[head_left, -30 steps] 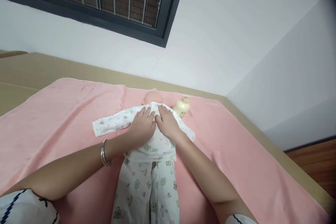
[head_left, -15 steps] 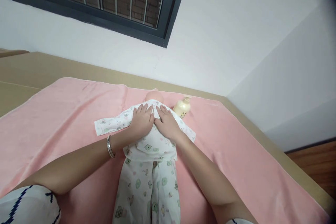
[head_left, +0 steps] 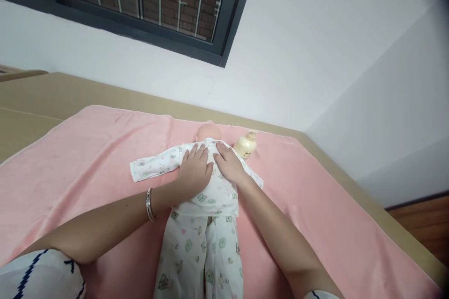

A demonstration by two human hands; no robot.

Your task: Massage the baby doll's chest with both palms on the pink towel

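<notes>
A baby doll in a white printed long-sleeved top (head_left: 201, 205) and matching trousers (head_left: 189, 247) lies stretched out, its round bare head (head_left: 209, 131) at the far end. Which side of the doll faces up I cannot tell. Both of my palms rest flat on the upper part of the top. My left hand (head_left: 195, 168) lies on the left half with its fingers spread. Beside it, my right hand (head_left: 229, 164) covers the right half, fingers stretched out. A cream pump bottle (head_left: 245, 145) stands just beyond my right hand, by the doll's shoulder.
Under the doll spreads a pink blanket (head_left: 315, 215) with soft folds. It lies on a tan surface (head_left: 70, 91) that borders a white wall (head_left: 280, 56). A dark-framed window (head_left: 140, 23) with bars is above. Brown wood (head_left: 424, 222) shows at the lower right.
My view has shifted a little, so everything sits slightly further right and lower. Both hands have slid slightly right on the doll's top, and my right thumb lies closer to its fingers.
</notes>
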